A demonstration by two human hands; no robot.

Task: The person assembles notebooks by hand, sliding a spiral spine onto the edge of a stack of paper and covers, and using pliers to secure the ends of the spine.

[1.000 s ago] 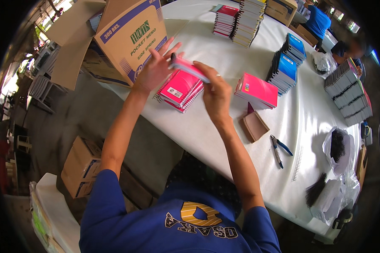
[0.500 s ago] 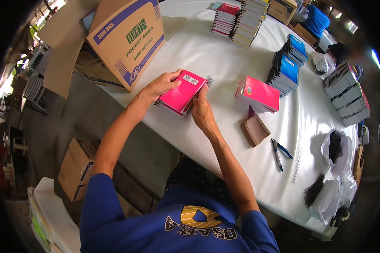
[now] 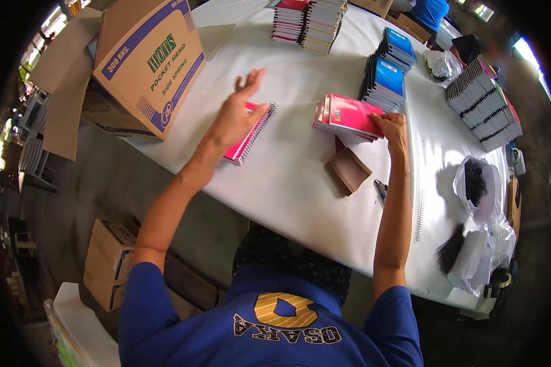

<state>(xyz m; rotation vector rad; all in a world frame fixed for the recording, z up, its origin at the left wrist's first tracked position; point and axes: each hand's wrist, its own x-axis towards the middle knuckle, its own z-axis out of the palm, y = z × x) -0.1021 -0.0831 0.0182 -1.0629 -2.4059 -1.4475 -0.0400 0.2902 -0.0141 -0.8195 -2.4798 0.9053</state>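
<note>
Pink spiral-bound notebooks [image 3: 243, 147] lie on the white-covered table in front of me, wire coils along their sides. My left hand [image 3: 234, 120] is over them, fingers spread, and hides much of the covers; whether it touches them I cannot tell. To the right, my right hand [image 3: 393, 127] pinches the right corner of a pink-covered notebook [image 3: 355, 116] at the top of a small pile. That pile sits slightly fanned. Just below it stands a brown curved block [image 3: 349, 171]. Pliers [image 3: 380, 188] show partly beside my right forearm.
A large open cardboard box [image 3: 150, 73] stands at the left. Blue notebooks [image 3: 388, 77] and taller notebook stacks [image 3: 320, 24] rise farther back. On the right are bound stacks [image 3: 480, 104], a loose wire coil [image 3: 420, 214] and plastic bags [image 3: 497, 189] with black coils.
My right hand has left the spiral notebooks and moved right to the pink pile, gripping a notebook's corner. My left hand has let go and opened above the notebooks, now lying on the table.
</note>
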